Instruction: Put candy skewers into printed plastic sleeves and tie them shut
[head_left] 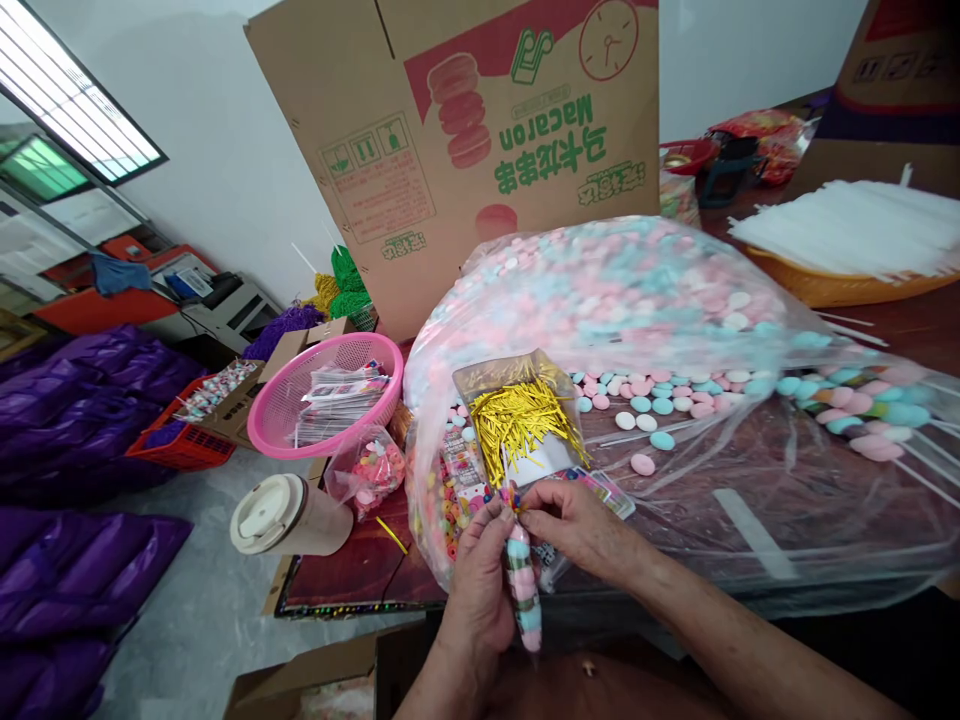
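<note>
My left hand (484, 570) grips the gathered neck of a slim clear packet of pink, blue and white candies (523, 585), which hangs downward with its pointed end toward me. Thumb and fingers of my right hand (570, 520) pinch at that same neck, where small colourful bits and a pale stick show. Whether a tie is between those fingers is hidden. Just beyond both hands lies an open container of gold twist ties (517, 425). Printed cards (604, 490) lie to its right, partly under plastic.
A big clear bag of pastel candies (600, 290) spreads over the table before a macaron carton (465, 130). To the left are a pink basket (259, 425) of printed packets and a lidded cup (300, 515). Wrapped candy sticks (862, 405) and a tray of white sticks (855, 230) lie right.
</note>
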